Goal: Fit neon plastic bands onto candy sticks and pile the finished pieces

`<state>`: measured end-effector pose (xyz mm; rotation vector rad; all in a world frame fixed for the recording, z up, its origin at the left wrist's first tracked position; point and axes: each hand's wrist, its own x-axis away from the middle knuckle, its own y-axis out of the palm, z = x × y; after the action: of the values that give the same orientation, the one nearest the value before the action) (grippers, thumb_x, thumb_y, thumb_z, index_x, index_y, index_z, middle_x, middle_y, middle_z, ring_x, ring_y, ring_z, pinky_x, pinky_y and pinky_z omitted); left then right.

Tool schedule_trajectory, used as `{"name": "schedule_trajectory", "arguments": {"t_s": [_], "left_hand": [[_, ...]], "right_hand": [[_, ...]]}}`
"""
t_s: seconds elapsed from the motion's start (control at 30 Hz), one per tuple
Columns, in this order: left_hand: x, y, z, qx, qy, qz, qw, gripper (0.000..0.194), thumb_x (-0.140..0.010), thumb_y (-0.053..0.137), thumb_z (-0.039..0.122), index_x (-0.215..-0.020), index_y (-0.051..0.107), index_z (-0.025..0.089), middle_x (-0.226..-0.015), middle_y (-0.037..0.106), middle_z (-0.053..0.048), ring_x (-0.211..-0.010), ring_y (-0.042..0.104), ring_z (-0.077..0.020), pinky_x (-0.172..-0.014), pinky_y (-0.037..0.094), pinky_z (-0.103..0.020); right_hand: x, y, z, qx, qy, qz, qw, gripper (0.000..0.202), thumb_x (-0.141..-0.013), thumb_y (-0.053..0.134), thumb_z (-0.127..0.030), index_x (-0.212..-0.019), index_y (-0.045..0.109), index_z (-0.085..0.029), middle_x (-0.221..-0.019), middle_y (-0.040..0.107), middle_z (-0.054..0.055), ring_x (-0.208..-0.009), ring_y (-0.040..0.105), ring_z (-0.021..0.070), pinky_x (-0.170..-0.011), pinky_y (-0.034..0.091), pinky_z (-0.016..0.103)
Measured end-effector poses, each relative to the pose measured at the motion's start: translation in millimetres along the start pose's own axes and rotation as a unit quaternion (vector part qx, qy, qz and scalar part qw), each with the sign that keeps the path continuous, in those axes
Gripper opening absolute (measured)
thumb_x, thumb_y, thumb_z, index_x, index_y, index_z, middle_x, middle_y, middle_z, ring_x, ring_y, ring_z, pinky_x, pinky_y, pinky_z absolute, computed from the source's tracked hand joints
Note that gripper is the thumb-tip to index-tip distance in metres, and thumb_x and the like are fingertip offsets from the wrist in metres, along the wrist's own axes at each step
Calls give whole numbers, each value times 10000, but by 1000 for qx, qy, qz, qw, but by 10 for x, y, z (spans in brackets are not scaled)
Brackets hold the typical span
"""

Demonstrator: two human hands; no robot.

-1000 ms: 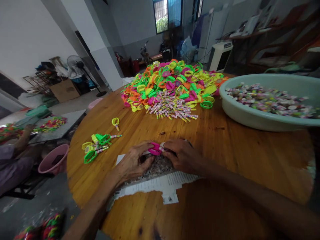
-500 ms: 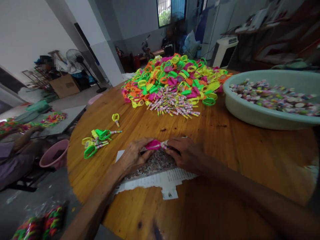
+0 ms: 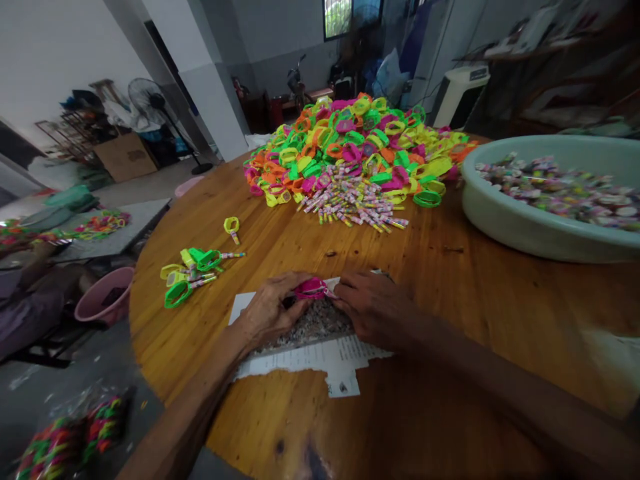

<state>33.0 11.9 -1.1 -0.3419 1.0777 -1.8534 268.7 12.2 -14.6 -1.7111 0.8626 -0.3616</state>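
Observation:
My left hand (image 3: 273, 305) pinches a bright pink plastic toy watch (image 3: 311, 289) by its left side, above a speckled stone slab (image 3: 320, 325). From the right, my right hand (image 3: 375, 308) closes its fingers on a thin, pale printed candy stick (image 3: 330, 292), whose near end meets the watch band. Most of that stick is covered by my fingers, so I cannot tell whether it passes through the band. Torn printed paper (image 3: 343, 385) lies under the slab. Off to the left, a small group of green and yellow toy watches (image 3: 178, 294) has printed sticks attached.
A big heap of neon toy watches (image 3: 350, 133) covers the table's far side, with loose printed sticks (image 3: 350, 200) before it. At right stands a pale green basin (image 3: 545, 243) of wrapped pieces. A pink bucket (image 3: 103, 313) and another person's arm (image 3: 43, 257) are at left.
The view has shifted slightly. My right hand's fingers have drawn in closer over the stick, and less of it shows. The pink watch has tilted a little in my left hand.

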Motion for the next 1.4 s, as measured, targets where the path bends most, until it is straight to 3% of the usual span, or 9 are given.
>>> {"name": "schedule_trajectory", "arguments": {"t_s": [0.17, 0.37, 0.5, 0.77, 0.97, 1.1, 1.27, 1.33, 1.4], "left_hand": [[23, 23, -30, 0, 25, 24, 999, 303, -903, 603, 181, -1204, 641, 170, -1065, 716, -78, -976, 667, -174, -873, 533, -308], [47, 37, -20, -9, 18, 23, 1000, 344, -891, 604, 155, -1233, 623, 171, -1103, 699, -100, -1011, 659, -194, -901, 542, -338], [55, 56, 1, -2, 14, 38, 999, 303, -922, 602, 215, -1222, 626, 176, -1084, 698, -98, -996, 661, -191, -884, 552, -336], [69, 57, -13, -2, 2, 44, 999, 291, -931, 591, 225, -1220, 627, 209, -1078, 699, -74, -968, 674, -177, -863, 575, -316], [73, 92, -39, -44, -15, 40, 998, 320, -928, 578, 257, -1246, 604, 237, -1097, 695, -86, -964, 675, -207, -825, 581, -335], [190, -177, -287, -138, -24, 74, 987, 262, -933, 558, 289, -1187, 606, 246, -1019, 699, -67, -894, 677, -203, -764, 569, -323], [440, -830, -677, -388, -130, 156, 899, 256, -920, 543, 385, -1097, 648, 232, -1047, 682, -112, -942, 639, -316, -818, 540, -481], [390, -991, -742, -420, -154, 157, 880, 298, -920, 531, 395, -1106, 655, 198, -1086, 667, -148, -984, 607, -347, -857, 519, -527], [190, -1045, -797, -406, -169, 143, 887, 317, -912, 535, 381, -1104, 668, 167, -1098, 661, -172, -1011, 597, -350, -884, 509, -524]], "right_hand": [[9, 16, -35, 59, 4, -20, 998, 154, -923, 472, -166, -906, 625, -164, -932, 614, 96, -788, 517, 206, -690, 303, 352], [22, 80, -79, 121, -39, 16, 992, 155, -805, 538, -92, -911, 631, -155, -899, 599, 104, -782, 510, 242, -690, 331, 388], [-10, 78, -146, 162, -60, 12, 985, 167, -854, 501, -83, -915, 647, -136, -879, 597, 120, -778, 498, 256, -675, 326, 405], [-110, -32, -184, 172, -104, -56, 978, 236, -838, 449, -63, -891, 665, -141, -860, 588, 135, -762, 470, 250, -635, 322, 409], [-135, -9, -182, 124, -75, -53, 988, 174, -858, 491, -110, -882, 657, -156, -865, 612, 106, -779, 524, 251, -657, 349, 402], [-387, -49, 119, 43, 5, -54, 998, 269, -982, 442, -259, -836, 657, -187, -811, 644, 71, -713, 564, 195, -613, 340, 348], [-830, -25, 798, 192, 144, 24, 971, 292, -976, 446, -295, -938, 691, -141, -1005, 648, 165, -771, 618, 220, -589, 328, 320], [-958, 27, 1017, 221, 157, 11, 962, 272, -955, 453, -242, -954, 701, -130, -1039, 645, 184, -793, 635, 240, -596, 343, 321], [-1047, 77, 1152, 229, 142, -2, 963, 257, -926, 454, -170, -941, 706, -126, -1019, 651, 187, -805, 644, 254, -601, 356, 323]]}}
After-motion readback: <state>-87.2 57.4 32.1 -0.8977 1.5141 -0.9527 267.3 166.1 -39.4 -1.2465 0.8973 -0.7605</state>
